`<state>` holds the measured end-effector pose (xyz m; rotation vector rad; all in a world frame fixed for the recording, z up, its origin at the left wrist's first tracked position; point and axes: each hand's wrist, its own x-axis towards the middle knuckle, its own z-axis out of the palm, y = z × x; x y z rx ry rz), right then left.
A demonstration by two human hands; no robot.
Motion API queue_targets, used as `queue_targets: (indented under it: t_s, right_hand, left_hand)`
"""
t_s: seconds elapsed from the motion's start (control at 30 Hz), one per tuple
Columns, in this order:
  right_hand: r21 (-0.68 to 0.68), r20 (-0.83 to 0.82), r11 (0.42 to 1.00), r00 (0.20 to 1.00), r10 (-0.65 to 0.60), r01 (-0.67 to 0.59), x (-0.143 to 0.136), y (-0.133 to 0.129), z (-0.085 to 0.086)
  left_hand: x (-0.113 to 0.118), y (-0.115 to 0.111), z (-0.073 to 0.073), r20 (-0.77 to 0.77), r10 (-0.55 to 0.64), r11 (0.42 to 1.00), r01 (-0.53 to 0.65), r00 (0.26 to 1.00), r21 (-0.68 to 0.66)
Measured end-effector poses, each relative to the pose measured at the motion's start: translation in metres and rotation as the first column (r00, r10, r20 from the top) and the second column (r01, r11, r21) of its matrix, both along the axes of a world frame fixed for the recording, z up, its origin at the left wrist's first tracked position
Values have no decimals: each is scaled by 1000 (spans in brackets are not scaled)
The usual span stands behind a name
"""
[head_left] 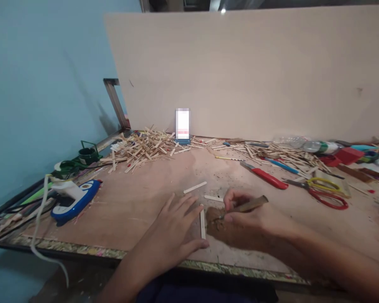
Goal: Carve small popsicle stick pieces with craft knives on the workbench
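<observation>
My left hand (177, 227) lies on the tabletop with its fingers spread. Its index fingertip and thumb touch the two ends of a flat wooden craft stick (202, 223), which bears faint dark marks. In my right hand (243, 212) is a slim tool with a brown handle (251, 203), gripped like a pen. The tool's tip points down to the left beside the stick, over dark shadow and small debris, and its kind cannot be made out. Two more craft sticks lie just beyond the hands: one slanted (195, 187), the other (213, 198) partly behind my right fingers.
A blue-and-white iron (77, 201) with a pale cord stands at left. Piles of sticks (145, 147) line the back, near a lit phone (182, 124). To the right lie a red-handled knife (268, 177), scissors (326, 199), a blue pen (281, 166) and a plastic bottle (320, 146).
</observation>
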<state>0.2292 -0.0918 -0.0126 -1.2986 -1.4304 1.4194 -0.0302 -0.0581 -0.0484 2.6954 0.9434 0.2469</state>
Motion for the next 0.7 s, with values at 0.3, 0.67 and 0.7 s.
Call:
queue_targets:
  t_s: [0.3, 0.67, 0.7]
  right_hand:
    - [-4, 276, 984, 946, 172, -178, 25, -6, 50]
    - [-46, 472, 984, 864, 175, -174, 20, -10, 39]
    - [6, 533, 984, 833, 148, -179, 16, -10, 40]
  left_hand:
    - [-6, 0, -4, 25, -4, 1000, 4, 1000, 1]
    - [-5, 0, -3, -31, -10, 999, 12, 999, 45]
    - [-5, 0, -3, -39, -10, 999, 12, 999, 44]
